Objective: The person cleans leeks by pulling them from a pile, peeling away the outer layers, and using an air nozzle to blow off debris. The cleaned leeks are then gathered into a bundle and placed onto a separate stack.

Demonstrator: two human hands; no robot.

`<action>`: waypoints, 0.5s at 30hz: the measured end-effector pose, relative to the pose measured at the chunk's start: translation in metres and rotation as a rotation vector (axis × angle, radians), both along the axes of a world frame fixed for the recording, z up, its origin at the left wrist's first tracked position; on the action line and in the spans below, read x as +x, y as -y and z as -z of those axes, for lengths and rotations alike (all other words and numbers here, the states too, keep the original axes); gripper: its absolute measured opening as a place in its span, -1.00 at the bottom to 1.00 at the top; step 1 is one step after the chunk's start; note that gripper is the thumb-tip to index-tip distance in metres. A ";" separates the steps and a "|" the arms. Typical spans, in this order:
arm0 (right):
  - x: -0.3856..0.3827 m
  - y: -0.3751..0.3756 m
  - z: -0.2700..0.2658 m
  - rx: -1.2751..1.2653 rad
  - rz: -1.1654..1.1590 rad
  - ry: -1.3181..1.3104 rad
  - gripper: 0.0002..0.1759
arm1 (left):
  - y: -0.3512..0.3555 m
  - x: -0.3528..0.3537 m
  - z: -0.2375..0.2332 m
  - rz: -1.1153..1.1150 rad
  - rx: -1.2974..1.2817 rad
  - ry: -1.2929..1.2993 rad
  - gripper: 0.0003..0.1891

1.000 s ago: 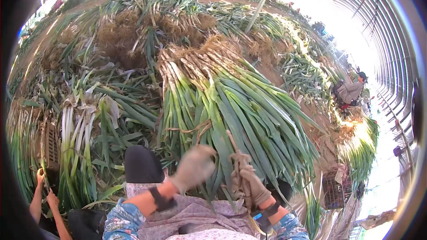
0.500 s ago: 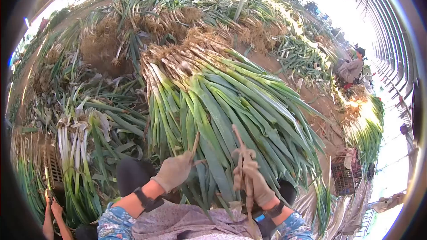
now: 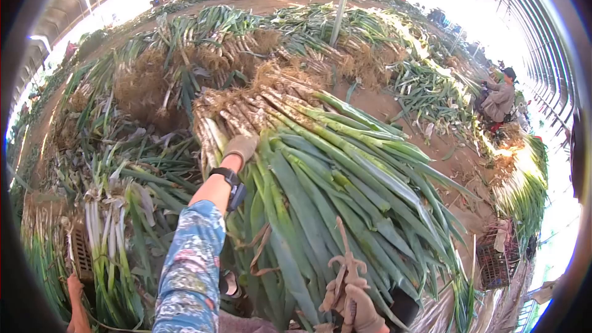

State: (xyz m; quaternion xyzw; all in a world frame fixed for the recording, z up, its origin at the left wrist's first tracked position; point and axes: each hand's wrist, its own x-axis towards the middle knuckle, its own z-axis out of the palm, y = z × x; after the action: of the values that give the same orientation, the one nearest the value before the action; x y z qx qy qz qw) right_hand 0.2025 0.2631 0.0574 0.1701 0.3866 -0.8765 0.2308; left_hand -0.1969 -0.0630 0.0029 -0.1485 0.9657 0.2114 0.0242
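Note:
A big heap of long green onions (image 3: pixel 320 160) fans out in front of me, roots at the far side and leaves towards me. My left hand (image 3: pixel 242 147), in a beige glove, reaches across the near-left part of the heap. Its fingers curl over a pale stalk just below the roots, with the fingertips hidden. Low in the view, my gloved right hand (image 3: pixel 364 309) is closed around limp, pale brown strips (image 3: pixel 345 265) that stick up above the leaves. A dry brown leaf (image 3: pixel 261 250) lies on the heap between my arms.
More onion piles (image 3: pixel 216 40) lie beyond, and trimmed onions (image 3: pixel 110 228) stand at the left. Another person's hand (image 3: pixel 76 293) is by a crate (image 3: pixel 80 253) there. A co-worker (image 3: pixel 498 100) sits at the right, above a dark crate (image 3: pixel 495 262). A post (image 3: pixel 341 6) rises behind.
My left hand has moved forward from the leaf ends to the stalks, leaving a brown strip behind. My right hand has shifted slightly lower, still holding its strips. The view has tilted up.

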 end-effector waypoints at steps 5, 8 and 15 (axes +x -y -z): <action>0.011 -0.023 0.010 0.096 0.040 0.039 -0.48 | -0.004 -0.018 0.017 -0.077 0.226 0.141 -0.33; 0.010 -0.024 -0.009 0.115 0.166 0.040 -0.46 | 0.002 0.004 0.016 -0.180 0.461 -0.095 -0.44; 0.036 -0.038 -0.029 0.120 0.234 -0.096 -0.49 | -0.011 0.034 -0.112 -0.141 1.367 -0.721 -0.78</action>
State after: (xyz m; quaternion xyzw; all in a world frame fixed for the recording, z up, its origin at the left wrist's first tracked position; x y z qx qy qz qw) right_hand 0.2388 0.3007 0.0869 0.1852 0.4267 -0.8799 0.0976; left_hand -0.1626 -0.0515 0.1152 -0.0836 0.5575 0.7964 -0.2189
